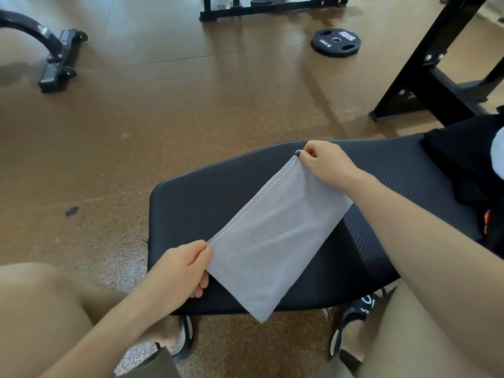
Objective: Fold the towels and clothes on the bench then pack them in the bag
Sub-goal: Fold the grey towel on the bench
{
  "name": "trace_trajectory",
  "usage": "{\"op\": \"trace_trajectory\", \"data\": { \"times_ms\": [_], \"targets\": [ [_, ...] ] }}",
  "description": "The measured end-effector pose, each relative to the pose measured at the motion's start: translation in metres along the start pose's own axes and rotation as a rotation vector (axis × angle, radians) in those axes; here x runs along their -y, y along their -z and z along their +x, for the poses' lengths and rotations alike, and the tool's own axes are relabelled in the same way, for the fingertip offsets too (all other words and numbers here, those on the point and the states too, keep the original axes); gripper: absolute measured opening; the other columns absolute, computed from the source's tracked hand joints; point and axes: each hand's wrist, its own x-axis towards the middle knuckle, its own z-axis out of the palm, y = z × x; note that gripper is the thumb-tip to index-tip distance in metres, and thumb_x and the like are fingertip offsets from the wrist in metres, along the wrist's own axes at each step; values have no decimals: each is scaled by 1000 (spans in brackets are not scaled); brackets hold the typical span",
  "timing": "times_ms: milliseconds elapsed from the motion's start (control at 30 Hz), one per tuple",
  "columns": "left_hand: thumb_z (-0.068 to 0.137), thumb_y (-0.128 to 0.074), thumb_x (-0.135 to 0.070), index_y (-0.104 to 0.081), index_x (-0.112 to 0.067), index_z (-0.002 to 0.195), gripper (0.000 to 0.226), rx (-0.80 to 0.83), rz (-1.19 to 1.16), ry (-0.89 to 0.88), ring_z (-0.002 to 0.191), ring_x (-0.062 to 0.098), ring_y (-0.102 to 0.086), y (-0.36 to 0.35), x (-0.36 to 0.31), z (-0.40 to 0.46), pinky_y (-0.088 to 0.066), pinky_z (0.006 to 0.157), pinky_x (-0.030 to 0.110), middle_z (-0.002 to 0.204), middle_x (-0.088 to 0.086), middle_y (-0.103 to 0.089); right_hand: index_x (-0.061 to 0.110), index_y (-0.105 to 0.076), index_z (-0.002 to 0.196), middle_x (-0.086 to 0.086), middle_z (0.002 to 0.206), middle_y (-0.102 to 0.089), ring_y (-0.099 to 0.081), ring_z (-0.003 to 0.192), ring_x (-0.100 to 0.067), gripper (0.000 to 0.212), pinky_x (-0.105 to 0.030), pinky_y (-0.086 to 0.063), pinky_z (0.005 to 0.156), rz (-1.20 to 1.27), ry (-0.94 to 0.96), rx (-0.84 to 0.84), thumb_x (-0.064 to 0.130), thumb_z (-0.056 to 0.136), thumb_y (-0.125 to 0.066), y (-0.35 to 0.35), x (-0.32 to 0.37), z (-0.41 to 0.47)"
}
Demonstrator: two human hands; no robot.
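Stretched between left hand and right hand, each pinching a corner, the grey towel is held taut above the bench, apparently so edges align for folding.

Both hands pinched closed, left hand low and near, right hand farther out.

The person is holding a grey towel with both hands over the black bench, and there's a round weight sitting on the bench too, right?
Almost. The left hand and right hand do hold the grey towel over the black bench, but the round weight is not on the bench. The head view shows it lying flat on the brown floor, far behind the bench.
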Motion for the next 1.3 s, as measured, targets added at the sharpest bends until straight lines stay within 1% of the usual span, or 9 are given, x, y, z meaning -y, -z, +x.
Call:
{"op": "trace_trajectory", "data": {
  "times_ms": [133, 233, 400, 567, 767, 1033, 1133, 1233, 1300],
  "targets": [
    [103, -46, -33, -55, -17, 76, 33, -42, 73, -10, 51, 11, -61, 1, 4, 0, -55, 62, 37, 68, 3, -68, 27, -66, 101, 11, 95, -67, -61, 90, -6, 15, -24, -45, 69, 158, -25, 102, 39, 94, -60, 11, 3, -3],
    [101, -45, -40, -51, -25, 77, 30, -80, 157, -63, 52, 19, -62, 2, 7, -2, -54, 60, 43, 66, 3, -66, 26, -69, 100, 7, 95, -71, -65, 92, -10, 13, -26, -49, 73, 187, -24, 162, 25, 88, -65, 16, 1, -3],
    [103, -42, -39, -44, -15, 77, 36, -93, 151, -74, 55, 23, -52, 4, 14, 2, -49, 62, 50, 68, 9, -58, 17, -70, 90, 3, 93, -70, -63, 89, -14, 16, -25, -45, 69, 151, -34, 92, 31, 94, -62, 9, -3, 1],
    [102, -41, -39, -40, -16, 75, 36, -139, 237, -46, 57, 17, -48, 2, 18, 10, -36, 55, 35, 61, 3, -50, 15, -66, 88, 2, 93, -67, -63, 92, -19, 22, -32, -46, 72, 47, -51, 83, 33, 96, -56, 2, -4, 4],
    [100, -42, -34, -40, -14, 72, 34, -183, 294, -66, 52, 16, -42, 1, 16, 9, -33, 53, 34, 57, 2, -47, 20, -59, 89, 3, 86, -65, -60, 83, -18, 25, -38, -47, 72, -35, -22, -6, 40, 100, -50, -5, 1, -2],
    [99, -42, -38, -39, -15, 72, 35, -211, 417, -60, 50, 16, -42, -1, 16, 9, -30, 49, 32, 55, 1, -47, 25, -54, 91, 13, 76, -55, -56, 79, -21, 19, -33, -36, 69, -165, 34, -73, 38, 102, -46, -12, 7, -6],
    [99, -43, -43, -40, -23, 78, 29, -244, 471, -116, 55, 15, -51, -1, 19, 8, -37, 50, 33, 61, -1, -51, 21, -54, 97, 6, 80, -58, -57, 79, -22, 19, -33, -37, 69, -187, 36, -81, 36, 103, -45, -13, 9, -9],
    [99, -49, -40, -43, -34, 96, 8, -313, 448, -275, 64, 9, -54, -2, 18, 8, -46, 55, 30, 77, -10, -49, 16, -50, 103, -3, 88, -62, -58, 77, -27, 19, -36, -41, 67, -263, 47, -126, 34, 103, -44, -17, 13, -11],
    [99, -52, -37, -48, -36, 101, 4, -322, 420, -349, 72, 9, -54, -4, 18, 11, -48, 57, 28, 86, -12, -46, 12, -50, 112, -9, 99, -64, -61, 85, -31, 22, -39, -46, 69, -335, 78, -186, 31, 102, -46, -20, 14, -13]
  ]
}}
